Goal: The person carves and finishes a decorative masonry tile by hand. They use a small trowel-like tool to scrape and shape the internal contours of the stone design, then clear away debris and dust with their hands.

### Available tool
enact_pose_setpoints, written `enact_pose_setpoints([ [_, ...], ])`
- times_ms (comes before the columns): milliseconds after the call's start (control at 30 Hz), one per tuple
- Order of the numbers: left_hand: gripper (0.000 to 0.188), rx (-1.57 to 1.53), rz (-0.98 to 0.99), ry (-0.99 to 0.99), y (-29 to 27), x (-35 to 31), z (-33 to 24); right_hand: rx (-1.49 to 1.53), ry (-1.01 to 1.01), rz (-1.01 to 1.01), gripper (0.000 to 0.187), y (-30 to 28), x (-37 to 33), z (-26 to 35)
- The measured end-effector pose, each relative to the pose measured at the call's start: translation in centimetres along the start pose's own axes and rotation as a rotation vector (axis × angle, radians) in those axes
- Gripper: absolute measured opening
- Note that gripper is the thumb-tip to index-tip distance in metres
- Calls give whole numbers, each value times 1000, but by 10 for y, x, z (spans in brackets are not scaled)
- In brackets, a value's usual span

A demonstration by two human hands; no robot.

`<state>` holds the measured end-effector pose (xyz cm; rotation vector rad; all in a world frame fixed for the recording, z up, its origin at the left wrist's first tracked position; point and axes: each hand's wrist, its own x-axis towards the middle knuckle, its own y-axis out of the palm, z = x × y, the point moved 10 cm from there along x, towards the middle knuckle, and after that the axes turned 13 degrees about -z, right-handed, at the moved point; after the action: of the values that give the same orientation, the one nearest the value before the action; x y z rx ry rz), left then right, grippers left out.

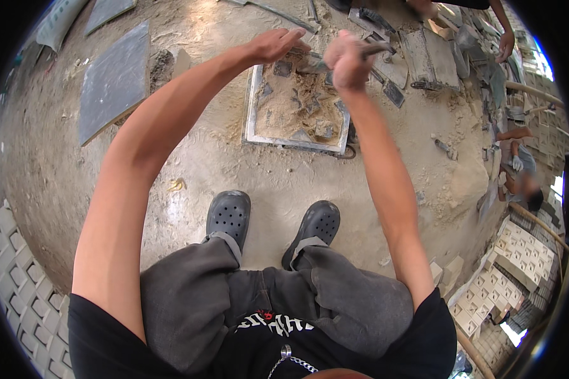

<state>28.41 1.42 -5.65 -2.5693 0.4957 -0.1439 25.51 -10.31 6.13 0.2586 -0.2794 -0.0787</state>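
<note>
In front of my feet on the ground is a square pale-edged frame [251,114], filled with sand [287,104] and dark angular pieces. My left hand [279,45] hovers by the frame's far left corner, its fingers stretched out and partly overlapping from this angle. My right hand [349,62], blurred by motion, is raised over the far right side and closed around a short-handled tool [378,47]. One end of that tool sticks out to the right of the fist; its kind is too smeared to tell.
A trowel [392,93] lies right of the frame, and a dark tool [447,149] farther right. Grey slabs [115,82] rest at the left. Patterned blocks [496,294] are stacked at lower right. Another person [521,167] works at the right edge; a co-worker's hand [506,45] shows above.
</note>
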Motion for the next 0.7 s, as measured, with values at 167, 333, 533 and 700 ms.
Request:
enact_pose_setpoints([
  [167,78,-91,15,5,13,-1,-24,-43,82,-132,42,3,8,15],
  [333,73,-335,27,-54,23,-6,-38,-9,94,-240,44,-15,-8,-1],
  [533,71,-464,21,-102,24,-15,-33,-60,-36,-296,42,-22,-1,22],
  [700,72,-481,-34,-124,24,-13,-38,-94,92,-369,43,-24,-1,11],
])
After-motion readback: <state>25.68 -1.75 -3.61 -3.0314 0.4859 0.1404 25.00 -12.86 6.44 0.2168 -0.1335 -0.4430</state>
